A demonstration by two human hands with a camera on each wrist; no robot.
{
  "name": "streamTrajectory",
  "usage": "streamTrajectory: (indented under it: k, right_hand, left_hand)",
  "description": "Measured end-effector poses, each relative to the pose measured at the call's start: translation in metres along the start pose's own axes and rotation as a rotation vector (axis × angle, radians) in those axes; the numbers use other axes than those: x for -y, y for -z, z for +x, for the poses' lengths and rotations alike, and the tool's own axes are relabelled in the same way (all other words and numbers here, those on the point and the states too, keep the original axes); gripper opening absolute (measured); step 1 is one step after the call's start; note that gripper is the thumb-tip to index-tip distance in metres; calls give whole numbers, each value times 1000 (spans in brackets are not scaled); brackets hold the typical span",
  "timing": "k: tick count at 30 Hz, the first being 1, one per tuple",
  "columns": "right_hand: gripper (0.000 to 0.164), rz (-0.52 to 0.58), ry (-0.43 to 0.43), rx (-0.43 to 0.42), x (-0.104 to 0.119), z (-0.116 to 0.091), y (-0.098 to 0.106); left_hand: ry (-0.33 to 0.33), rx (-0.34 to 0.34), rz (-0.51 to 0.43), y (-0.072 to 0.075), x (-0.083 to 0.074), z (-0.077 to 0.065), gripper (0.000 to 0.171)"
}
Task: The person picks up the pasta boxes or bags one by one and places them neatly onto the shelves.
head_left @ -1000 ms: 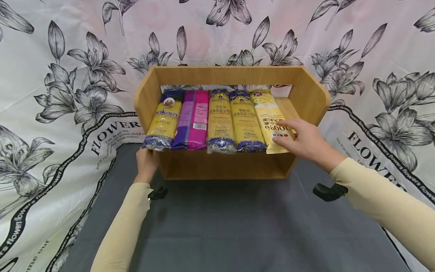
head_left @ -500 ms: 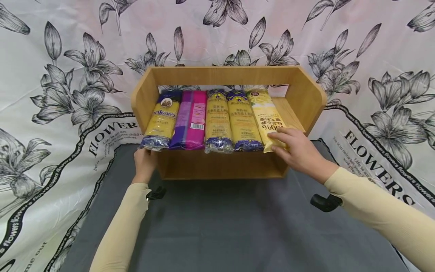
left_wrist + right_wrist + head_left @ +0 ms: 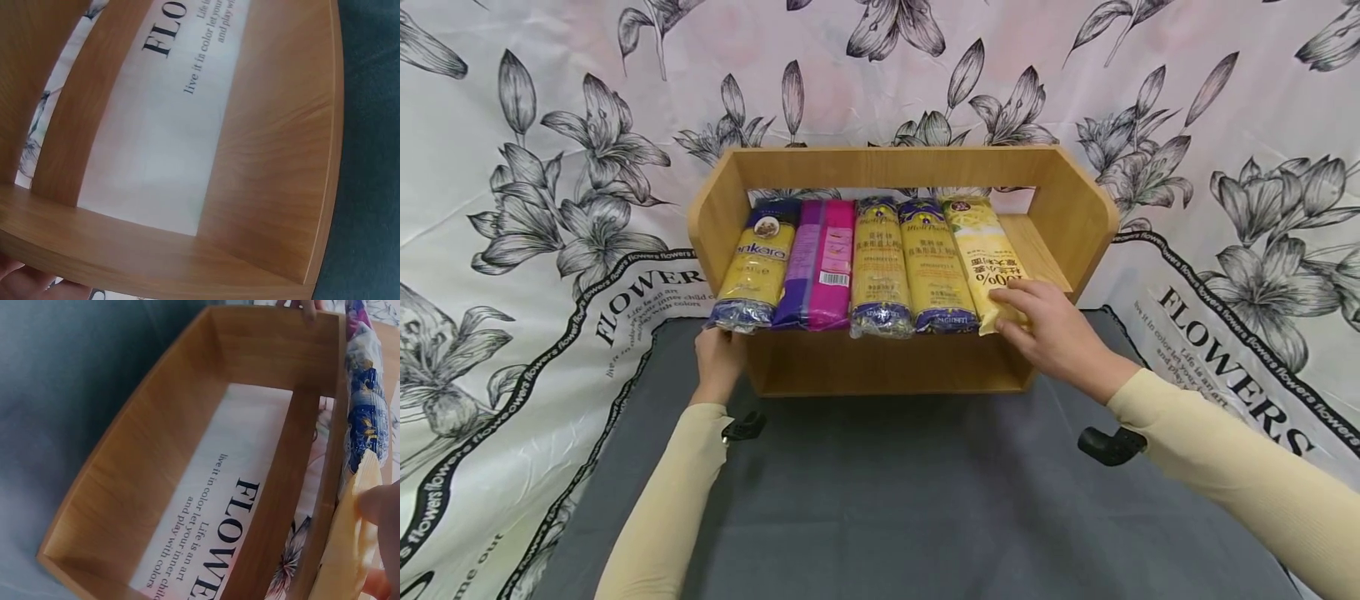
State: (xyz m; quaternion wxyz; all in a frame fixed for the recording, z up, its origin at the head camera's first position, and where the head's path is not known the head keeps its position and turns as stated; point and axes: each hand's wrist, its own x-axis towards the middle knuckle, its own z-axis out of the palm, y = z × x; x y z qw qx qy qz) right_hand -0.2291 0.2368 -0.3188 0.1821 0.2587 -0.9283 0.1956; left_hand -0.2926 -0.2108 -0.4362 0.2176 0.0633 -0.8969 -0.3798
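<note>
A wooden two-tier shelf (image 3: 891,167) holds a row of pasta packets on its upper board. At the row's right end lies a pale yellow pasta packet (image 3: 981,250), and my right hand (image 3: 1052,337) grips its near end between thumb and fingers. In the right wrist view, two digits rest on this packet (image 3: 340,556). My left hand (image 3: 718,362) holds the shelf's left side panel below the upper board. Its fingers (image 3: 31,284) lie on the outside of that panel in the left wrist view, the rest of the hand being out of frame.
Left of the pale packet lie two gold spaghetti packets (image 3: 880,258) (image 3: 936,258), a pink-purple packet (image 3: 820,267) and a yellow-blue packet (image 3: 758,267). Bare board (image 3: 1037,250) shows at the right. A grey cloth (image 3: 887,500) covers the table before a flower-print curtain (image 3: 580,167).
My right hand has moved slightly left and down over the near end of the pale yellow pasta packet, now covering more of it. The left hand keeps its hold on the shelf.
</note>
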Motion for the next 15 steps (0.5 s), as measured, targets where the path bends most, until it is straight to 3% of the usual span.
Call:
streamTrajectory:
  k: [6, 12, 15]
  right_hand:
    - [48, 31, -76, -21, -4, -19, 0]
    - [51, 67, -210, -34, -22, -54, 9]
    - [52, 96, -315, -25, -30, -74, 13]
  left_hand:
    - [4, 117, -20, 16, 8, -4, 36]
    - [43, 189, -124, 43, 11, -39, 47]
    - [-3, 180, -123, 54, 8, -57, 51]
